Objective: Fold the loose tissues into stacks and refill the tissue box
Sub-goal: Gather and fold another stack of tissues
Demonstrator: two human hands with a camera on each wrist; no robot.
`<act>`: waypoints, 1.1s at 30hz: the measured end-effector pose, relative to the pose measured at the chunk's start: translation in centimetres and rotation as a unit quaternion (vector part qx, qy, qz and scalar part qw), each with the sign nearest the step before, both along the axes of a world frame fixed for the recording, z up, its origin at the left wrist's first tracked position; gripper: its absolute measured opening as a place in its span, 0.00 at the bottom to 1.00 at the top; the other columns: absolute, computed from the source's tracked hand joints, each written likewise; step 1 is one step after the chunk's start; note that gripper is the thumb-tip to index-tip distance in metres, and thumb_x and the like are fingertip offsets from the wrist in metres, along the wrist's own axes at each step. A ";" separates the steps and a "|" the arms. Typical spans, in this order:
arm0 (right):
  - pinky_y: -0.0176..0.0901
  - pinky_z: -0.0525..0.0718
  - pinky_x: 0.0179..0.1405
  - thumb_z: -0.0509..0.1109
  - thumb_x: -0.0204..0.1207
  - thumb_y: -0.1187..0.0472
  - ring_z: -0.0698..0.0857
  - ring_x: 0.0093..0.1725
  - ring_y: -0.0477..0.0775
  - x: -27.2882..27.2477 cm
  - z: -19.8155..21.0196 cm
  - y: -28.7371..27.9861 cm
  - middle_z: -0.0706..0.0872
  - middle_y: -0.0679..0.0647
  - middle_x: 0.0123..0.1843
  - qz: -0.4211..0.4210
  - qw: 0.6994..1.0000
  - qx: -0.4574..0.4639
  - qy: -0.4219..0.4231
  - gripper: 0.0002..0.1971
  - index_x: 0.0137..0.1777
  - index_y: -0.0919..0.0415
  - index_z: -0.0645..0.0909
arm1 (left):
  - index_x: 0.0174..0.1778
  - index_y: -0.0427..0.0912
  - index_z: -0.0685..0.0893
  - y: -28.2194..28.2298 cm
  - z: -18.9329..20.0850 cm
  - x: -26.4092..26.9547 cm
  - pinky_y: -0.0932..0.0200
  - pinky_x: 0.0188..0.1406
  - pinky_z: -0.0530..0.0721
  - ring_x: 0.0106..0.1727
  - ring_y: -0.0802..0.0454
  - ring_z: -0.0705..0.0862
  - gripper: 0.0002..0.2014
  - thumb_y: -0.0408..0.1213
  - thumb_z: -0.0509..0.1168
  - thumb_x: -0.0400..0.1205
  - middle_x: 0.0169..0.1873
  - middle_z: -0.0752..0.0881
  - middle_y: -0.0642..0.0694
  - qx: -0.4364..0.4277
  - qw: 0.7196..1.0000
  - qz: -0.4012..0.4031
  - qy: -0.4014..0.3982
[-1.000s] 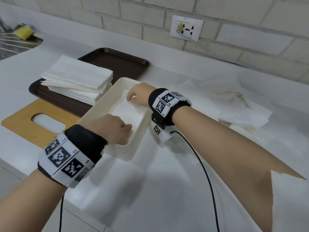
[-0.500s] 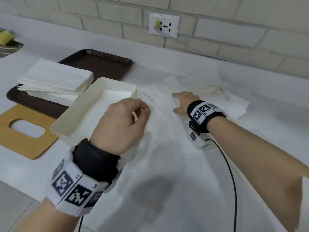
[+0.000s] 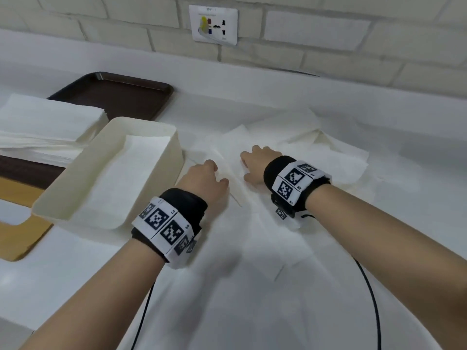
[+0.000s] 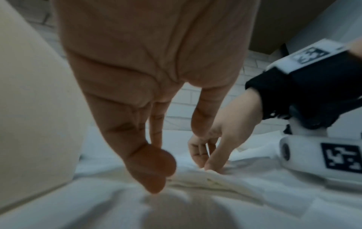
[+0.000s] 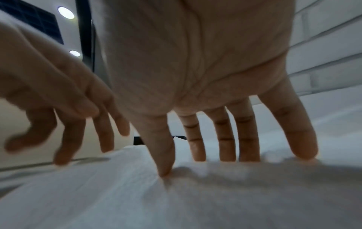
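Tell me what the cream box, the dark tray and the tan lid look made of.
Cream box: likely matte plastic; smooth moulded walls, rounded corners.
Dark tray: probably plastic, slightly glossy brown with a raised rolled rim.
Tan lid: looks like wood or bamboo; flat, matte, warm tone. Grain unclear.

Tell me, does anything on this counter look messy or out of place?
Mostly the loose tissues behind the right hand: they lie crumpled and overlapping on the counter, unlike the neat stack on the brown tray. The wooden lid lies off the tissue box. Nothing looks spilled or damaged.
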State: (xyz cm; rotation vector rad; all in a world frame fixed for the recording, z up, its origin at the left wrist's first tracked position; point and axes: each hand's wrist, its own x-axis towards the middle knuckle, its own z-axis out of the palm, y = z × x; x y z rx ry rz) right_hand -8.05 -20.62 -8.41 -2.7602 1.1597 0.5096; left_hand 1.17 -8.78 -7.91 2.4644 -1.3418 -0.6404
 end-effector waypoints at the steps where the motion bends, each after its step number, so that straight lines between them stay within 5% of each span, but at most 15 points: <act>1: 0.53 0.75 0.57 0.64 0.78 0.52 0.70 0.67 0.64 -0.3 -0.1 0.1 0.68 0.61 0.67 -0.029 0.999 0.014 -0.014 0.22 0.67 0.62 0.67 | 0.70 0.40 0.69 -0.2 -0.2 0.0 0.60 0.46 0.71 0.58 0.42 0.81 0.21 0.46 0.58 0.83 0.61 0.80 0.40 0.013 1.000 0.010 0.009; 6: 0.48 0.71 0.52 0.72 0.68 0.43 0.65 0.70 0.63 -1.3 -0.5 -0.2 0.65 0.63 0.69 -0.156 0.985 0.021 -0.074 0.38 0.71 0.64 0.61 | 0.70 0.40 0.68 -1.6 -0.6 0.1 0.61 0.30 0.74 0.37 0.48 0.82 0.22 0.43 0.61 0.81 0.50 0.83 0.40 0.010 0.993 0.059 0.103; 8: 0.47 0.72 0.51 0.74 0.67 0.44 0.69 0.68 0.63 -1.5 -0.6 -0.5 0.68 0.62 0.67 -0.184 0.979 0.022 -0.090 0.39 0.70 0.65 0.62 | 0.69 0.40 0.71 -2.2 -0.8 0.4 0.58 0.40 0.82 0.32 0.52 0.82 0.22 0.42 0.65 0.80 0.52 0.83 0.41 -0.020 0.982 0.084 0.170; 10: 0.47 0.75 0.53 0.74 0.68 0.48 0.73 0.66 0.62 -1.6 -0.6 -0.9 0.72 0.62 0.66 -0.205 0.971 0.049 -0.110 0.35 0.69 0.65 0.64 | 0.67 0.38 0.74 -2.6 -1.2 0.4 0.54 0.54 0.84 0.31 0.53 0.81 0.20 0.38 0.67 0.79 0.43 0.82 0.43 -0.056 0.967 0.100 0.227; 14: 0.40 0.74 0.39 0.71 0.73 0.60 0.78 0.51 0.56 -2.1 -0.6 -1.7 0.79 0.57 0.56 -0.211 0.944 0.120 -0.222 0.16 0.58 0.63 0.72 | 0.58 0.39 0.82 -2.5 -1.3 0.5 0.46 0.59 0.83 0.38 0.45 0.81 0.12 0.28 0.64 0.79 0.29 0.73 0.49 -0.166 0.950 0.099 0.244; 17: 0.40 0.73 0.37 0.67 0.76 0.62 0.76 0.45 0.53 -2.7 -0.3 -1.9 0.77 0.53 0.46 -0.216 0.909 0.102 -0.342 0.05 0.46 0.59 0.73 | 0.50 0.48 0.83 -2.1 -0.6 0.5 0.51 0.58 0.84 0.41 0.46 0.82 0.12 0.26 0.62 0.79 0.31 0.74 0.51 -0.233 0.941 0.086 0.229; 20: 0.38 0.74 0.44 0.66 0.78 0.61 0.76 0.42 0.51 -3.4 0.4 -2.1 0.76 0.48 0.35 -0.230 0.871 0.079 -0.426 0.03 0.43 0.59 0.77 | 0.50 0.48 0.84 -1.5 0.8 0.7 0.71 0.42 0.84 0.40 0.50 0.85 0.13 0.25 0.62 0.79 0.40 0.81 0.50 -0.285 0.927 0.070 0.234; 23: 0.21 0.70 0.30 0.64 0.79 0.63 0.73 0.33 0.46 -4.2 1.2 -2.5 0.72 0.46 0.30 -0.238 0.842 0.065 -0.480 0.05 0.42 0.62 0.76 | 0.54 0.43 0.84 -0.9 2.0 0.6 0.81 0.28 0.75 0.32 0.61 0.83 0.12 0.25 0.62 0.79 0.50 0.83 0.43 -0.321 0.916 0.055 0.236; 26: 0.17 0.68 0.27 0.61 0.80 0.66 0.74 0.39 0.50 -4.6 1.8 -2.9 0.77 0.52 0.38 -0.239 0.827 0.042 -0.506 0.05 0.51 0.64 0.78 | 0.59 0.45 0.83 -0.6 2.4 0.8 0.81 0.22 0.70 0.22 0.66 0.77 0.17 0.24 0.60 0.79 0.43 0.82 0.45 -0.320 0.918 0.055 0.229; 28: 0.19 0.68 0.32 0.59 0.81 0.67 0.75 0.45 0.51 -4.8 2.0 -3.1 0.78 0.53 0.46 -0.240 0.813 0.045 -0.528 0.09 0.57 0.64 0.78 | 0.59 0.48 0.83 -0.7 2.4 0.9 0.81 0.24 0.71 0.27 0.61 0.76 0.20 0.22 0.58 0.78 0.42 0.81 0.46 -0.313 0.916 0.056 0.243; 33: 0.34 0.74 0.41 0.57 0.79 0.69 0.77 0.43 0.48 -4.7 3.1 -2.7 0.80 0.51 0.44 -0.275 0.749 0.124 -0.590 0.06 0.47 0.59 0.73 | 0.45 0.52 0.86 -1.1 2.2 0.9 0.75 0.33 0.76 0.33 0.58 0.77 0.10 0.31 0.65 0.78 0.39 0.81 0.48 -0.340 0.887 0.112 0.290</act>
